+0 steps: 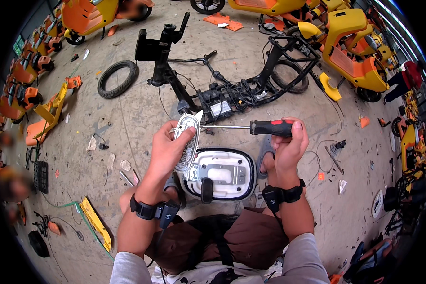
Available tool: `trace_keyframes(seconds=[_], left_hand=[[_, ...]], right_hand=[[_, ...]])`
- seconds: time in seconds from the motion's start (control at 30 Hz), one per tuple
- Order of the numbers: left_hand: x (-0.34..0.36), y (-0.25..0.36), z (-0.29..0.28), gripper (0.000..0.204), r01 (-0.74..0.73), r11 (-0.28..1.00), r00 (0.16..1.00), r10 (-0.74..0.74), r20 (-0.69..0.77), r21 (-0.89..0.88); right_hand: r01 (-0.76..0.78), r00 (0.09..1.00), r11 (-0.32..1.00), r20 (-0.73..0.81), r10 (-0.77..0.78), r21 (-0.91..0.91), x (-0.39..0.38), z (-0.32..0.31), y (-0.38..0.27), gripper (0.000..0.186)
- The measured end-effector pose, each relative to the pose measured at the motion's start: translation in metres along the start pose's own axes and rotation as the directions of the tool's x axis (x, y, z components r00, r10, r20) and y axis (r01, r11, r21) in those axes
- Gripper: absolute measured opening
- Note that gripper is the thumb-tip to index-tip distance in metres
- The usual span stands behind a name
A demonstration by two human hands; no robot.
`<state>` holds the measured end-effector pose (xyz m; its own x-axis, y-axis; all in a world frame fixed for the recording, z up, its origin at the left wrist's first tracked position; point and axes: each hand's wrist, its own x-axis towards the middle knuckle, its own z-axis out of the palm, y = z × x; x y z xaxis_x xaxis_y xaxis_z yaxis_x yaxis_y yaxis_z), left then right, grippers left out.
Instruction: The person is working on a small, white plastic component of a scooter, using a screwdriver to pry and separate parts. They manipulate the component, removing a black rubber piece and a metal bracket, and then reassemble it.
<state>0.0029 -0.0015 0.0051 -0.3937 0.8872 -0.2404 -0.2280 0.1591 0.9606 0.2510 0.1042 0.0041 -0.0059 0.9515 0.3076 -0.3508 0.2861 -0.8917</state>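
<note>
My left hand grips an elongated oval lamp-like part with a silvery inner face, its thumb pressed on that face. In my right hand is a screwdriver with a black and red handle. The long metal shaft points left, and its tip meets or lies just behind the part's right edge; I cannot tell which. Below my hands, between my feet, a white scooter seat base with a black rim lies underside up. A metal bracket and a dark rounded piece sit on it.
A stripped black scooter frame with wiring stands ahead. A loose tyre lies left of it. Yellow scooters line the back and sides. A yellow panel and scattered scraps lie on the floor. Another person stands at far right.
</note>
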Motion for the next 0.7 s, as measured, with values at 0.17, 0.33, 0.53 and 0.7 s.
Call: trace_keyframes(seconds=[0.17, 0.33, 0.53, 0.7], left_hand=[[0.006, -0.002, -0.004, 0.025, -0.069, 0.998, 0.998, 0.069, 0.000, -0.004], [0.001, -0.006, 0.000, 0.026, -0.091, 0.996, 0.996, 0.091, 0.018, 0.007], [0.005, -0.008, -0.004, 0.030, -0.101, 0.986, 0.995, 0.099, 0.024, 0.129], [0.003, -0.006, 0.000, 0.028, -0.075, 0.984, 0.997, 0.073, 0.016, 0.163]], right_hand=[[0.037, 0.999, 0.999, 0.018, -0.036, -0.024, -0.001, 0.007, 0.000, 0.031], [0.041, 0.995, 0.991, -0.083, -0.051, -0.125, -0.008, 0.011, -0.006, 0.043], [0.105, 0.993, 0.986, -0.042, -0.112, -0.128, -0.008, 0.010, -0.006, 0.045], [0.147, 0.987, 0.965, -0.037, -0.158, -0.216, -0.011, 0.015, -0.005, 0.045]])
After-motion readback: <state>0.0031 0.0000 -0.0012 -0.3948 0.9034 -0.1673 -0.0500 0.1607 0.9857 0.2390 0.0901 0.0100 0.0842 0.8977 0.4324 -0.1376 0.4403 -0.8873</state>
